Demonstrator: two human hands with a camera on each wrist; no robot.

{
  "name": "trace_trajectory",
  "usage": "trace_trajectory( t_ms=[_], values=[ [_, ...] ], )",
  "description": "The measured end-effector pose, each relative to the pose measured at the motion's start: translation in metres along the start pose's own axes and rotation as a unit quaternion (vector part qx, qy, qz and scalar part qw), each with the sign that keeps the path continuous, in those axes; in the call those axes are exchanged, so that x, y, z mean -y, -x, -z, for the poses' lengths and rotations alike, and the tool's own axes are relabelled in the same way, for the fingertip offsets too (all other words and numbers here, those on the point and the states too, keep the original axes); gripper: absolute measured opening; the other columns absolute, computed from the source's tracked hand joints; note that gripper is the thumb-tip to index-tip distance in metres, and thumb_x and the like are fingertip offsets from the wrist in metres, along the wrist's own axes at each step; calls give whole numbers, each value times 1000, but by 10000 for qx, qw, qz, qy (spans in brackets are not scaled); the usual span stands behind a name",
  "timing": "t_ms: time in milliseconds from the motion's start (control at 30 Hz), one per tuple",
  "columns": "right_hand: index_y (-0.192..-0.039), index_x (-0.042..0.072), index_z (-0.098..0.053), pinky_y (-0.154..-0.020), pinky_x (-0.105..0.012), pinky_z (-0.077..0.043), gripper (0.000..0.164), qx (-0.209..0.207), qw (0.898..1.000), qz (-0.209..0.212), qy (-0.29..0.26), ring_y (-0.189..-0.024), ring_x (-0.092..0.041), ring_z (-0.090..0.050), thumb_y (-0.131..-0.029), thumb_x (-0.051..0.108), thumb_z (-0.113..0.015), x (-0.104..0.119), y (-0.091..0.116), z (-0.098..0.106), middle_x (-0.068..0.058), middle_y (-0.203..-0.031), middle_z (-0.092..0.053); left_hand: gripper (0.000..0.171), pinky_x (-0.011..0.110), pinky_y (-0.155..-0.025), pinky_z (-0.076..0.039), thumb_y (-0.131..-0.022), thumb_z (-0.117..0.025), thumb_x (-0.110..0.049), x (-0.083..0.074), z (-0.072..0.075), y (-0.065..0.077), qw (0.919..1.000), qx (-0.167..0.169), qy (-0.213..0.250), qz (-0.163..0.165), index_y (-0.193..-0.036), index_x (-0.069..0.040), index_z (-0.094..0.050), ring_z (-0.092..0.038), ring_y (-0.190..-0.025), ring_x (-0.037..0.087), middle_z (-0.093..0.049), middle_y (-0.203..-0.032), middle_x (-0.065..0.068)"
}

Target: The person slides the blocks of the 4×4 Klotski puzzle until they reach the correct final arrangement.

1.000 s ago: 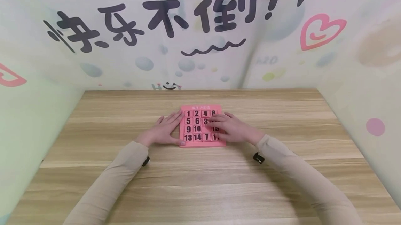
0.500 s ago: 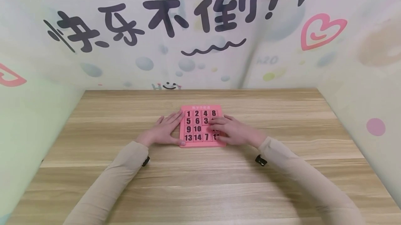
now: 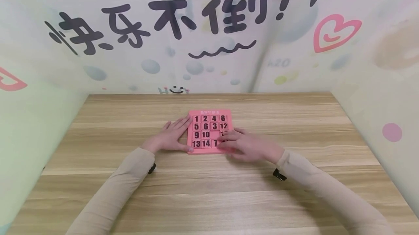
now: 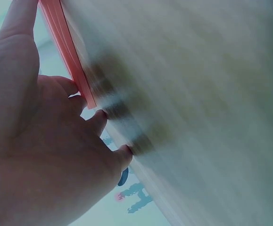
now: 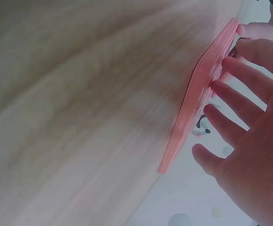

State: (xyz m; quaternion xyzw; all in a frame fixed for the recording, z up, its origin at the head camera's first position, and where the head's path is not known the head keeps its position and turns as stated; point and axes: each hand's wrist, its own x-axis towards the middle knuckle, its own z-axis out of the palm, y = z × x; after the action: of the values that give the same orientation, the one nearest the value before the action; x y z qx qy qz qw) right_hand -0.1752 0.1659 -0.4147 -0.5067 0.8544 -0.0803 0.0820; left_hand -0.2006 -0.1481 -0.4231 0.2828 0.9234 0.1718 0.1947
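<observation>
A pink sliding number puzzle [image 3: 206,130] lies flat on the wooden table, its black-numbered tiles facing up. One gap shows in the third row, right of the 10 tile [image 3: 206,134]. My left hand [image 3: 169,136] rests along the puzzle's left side, thumb at the near corner and fingertips near the far one. In the left wrist view its fingers spread beside the pink edge [image 4: 66,47]. Over the near right tiles hovers or rests my right hand [image 3: 247,144], hiding some numbers; contact cannot be made out. The right wrist view shows its fingers extended along the puzzle's edge [image 5: 193,99].
The wooden table [image 3: 209,191] stretches around the puzzle on all sides. A printed wall sheet [image 3: 209,75] with large black characters stands behind it, and pale walls close both sides.
My right hand has shifted toward me, uncovering the 8 and 12 tiles and covering the near right corner. My left hand stays put. No tile has visibly moved.
</observation>
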Motion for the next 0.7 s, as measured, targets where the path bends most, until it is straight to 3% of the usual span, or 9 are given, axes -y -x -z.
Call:
trace_trajectory(
  t_ms=[167, 700],
  values=[
    [-137, 14, -56, -112, -58, -19, 43, -109, 9999, 97, 66, -135, -31, -38, -96, 27, -59, 3, 2, -2, -9, -145, -46, 111, 57, -113, 4, -81, -67, -60, 1, -1, 0, 10000, -7, -9, -14, -155, -6, -4, 0, -145, 34, 2, -161, 10],
    [-138, 14, -54, -111, -63, -15, 44, -192, 9988, -357, -284, -137, -33, -34, -96, 27, -59, -12, -10, -1, -10, -149, -41, 111, 57, -113, 4, -81, -67, -60, 1, 0, 0, 10000, 4, 36, -16, -155, -7, -4, 0, -145, 34, 2, -161, 10]
  ],
)
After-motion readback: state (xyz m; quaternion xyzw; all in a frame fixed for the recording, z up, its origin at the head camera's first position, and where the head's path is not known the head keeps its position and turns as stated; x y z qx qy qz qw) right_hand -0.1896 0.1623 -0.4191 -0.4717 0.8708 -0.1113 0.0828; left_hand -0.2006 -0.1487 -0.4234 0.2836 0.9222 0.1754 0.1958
